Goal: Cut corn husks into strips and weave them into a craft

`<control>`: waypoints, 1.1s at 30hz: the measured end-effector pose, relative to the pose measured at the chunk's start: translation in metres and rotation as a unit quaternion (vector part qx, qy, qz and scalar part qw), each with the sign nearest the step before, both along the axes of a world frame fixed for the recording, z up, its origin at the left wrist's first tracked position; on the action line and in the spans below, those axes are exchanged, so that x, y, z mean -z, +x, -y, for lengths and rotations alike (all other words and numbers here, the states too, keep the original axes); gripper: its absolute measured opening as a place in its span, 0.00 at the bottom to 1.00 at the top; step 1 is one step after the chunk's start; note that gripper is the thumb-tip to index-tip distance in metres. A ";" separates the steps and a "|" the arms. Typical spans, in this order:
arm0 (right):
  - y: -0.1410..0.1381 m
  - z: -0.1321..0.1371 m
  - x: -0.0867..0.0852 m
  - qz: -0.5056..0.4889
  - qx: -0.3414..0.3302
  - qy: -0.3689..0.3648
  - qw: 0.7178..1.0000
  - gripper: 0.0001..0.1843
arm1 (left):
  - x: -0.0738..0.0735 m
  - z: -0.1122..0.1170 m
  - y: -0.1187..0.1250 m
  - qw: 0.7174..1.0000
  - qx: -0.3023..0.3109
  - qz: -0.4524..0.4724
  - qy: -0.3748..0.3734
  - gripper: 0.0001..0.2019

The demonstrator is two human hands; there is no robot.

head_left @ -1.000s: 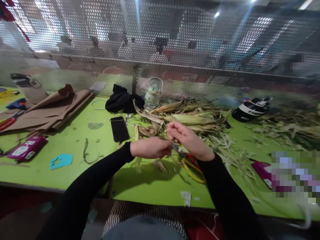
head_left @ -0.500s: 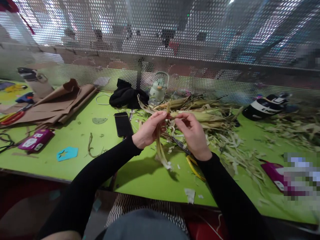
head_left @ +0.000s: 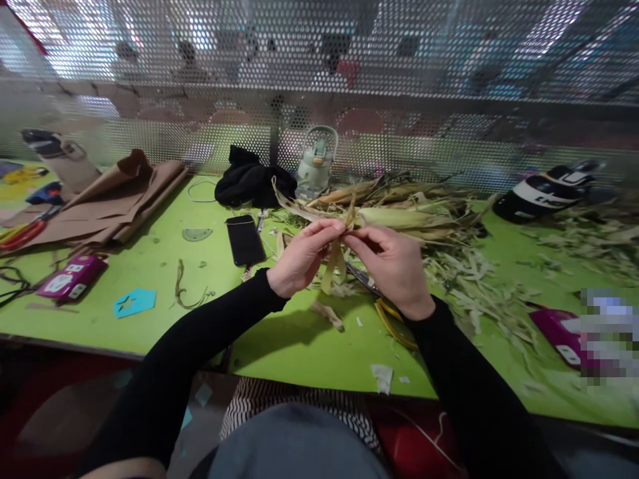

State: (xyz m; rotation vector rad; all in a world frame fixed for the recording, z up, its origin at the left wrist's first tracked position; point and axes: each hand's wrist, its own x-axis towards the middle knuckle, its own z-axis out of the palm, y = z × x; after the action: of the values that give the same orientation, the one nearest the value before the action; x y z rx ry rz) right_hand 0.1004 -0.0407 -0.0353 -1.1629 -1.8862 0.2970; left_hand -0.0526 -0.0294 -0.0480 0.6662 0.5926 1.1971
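My left hand [head_left: 303, 258] and my right hand [head_left: 394, 266] meet above the green table [head_left: 150, 266], both pinching the same dried corn husk strip [head_left: 333, 266]. The pale strip hangs down between the two hands, its top end poking up above my fingertips. Just behind my hands lies a pile of corn husks [head_left: 399, 213]. Scissors with yellow handles [head_left: 394, 319] lie on the table under my right wrist.
A black phone [head_left: 244, 239] and a black cloth [head_left: 249, 183] lie left of the pile, a pale green bottle [head_left: 315, 169] behind it. Brown paper [head_left: 110, 206], a magenta packet [head_left: 70, 278] and a blue cutout [head_left: 134, 303] sit at left. Husk scraps [head_left: 479, 293] spread right.
My hands rose from table level and came together, lifting the husk strip. The strip hanging below them now looks shorter than half a second ago.
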 end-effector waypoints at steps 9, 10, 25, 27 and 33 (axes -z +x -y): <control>0.007 0.002 -0.009 -0.084 -0.078 -0.137 0.984 0.13 | -0.008 0.000 -0.013 0.993 0.070 -0.028 0.088 0.05; 0.008 0.003 -0.010 -0.086 -0.081 -0.149 0.982 0.12 | -0.009 -0.001 -0.015 0.993 0.080 -0.023 0.084 0.05; 0.010 0.034 0.017 0.006 -0.124 -0.052 0.991 0.05 | 0.016 0.020 -0.047 0.968 0.187 -0.145 0.085 0.10; 0.006 0.034 0.023 -0.011 -0.141 -0.062 0.988 0.04 | 0.018 0.022 -0.049 0.964 0.200 -0.155 0.081 0.10; 0.004 0.035 0.031 -0.009 -0.199 -0.043 0.979 0.02 | 0.018 0.024 -0.049 0.961 0.210 -0.159 0.078 0.15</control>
State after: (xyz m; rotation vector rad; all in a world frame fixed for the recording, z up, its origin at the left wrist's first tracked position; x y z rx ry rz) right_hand 0.1047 -0.0755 -0.0667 -0.8253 -2.0997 0.6118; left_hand -0.1016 -0.0532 -0.0659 1.0738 0.5887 0.7464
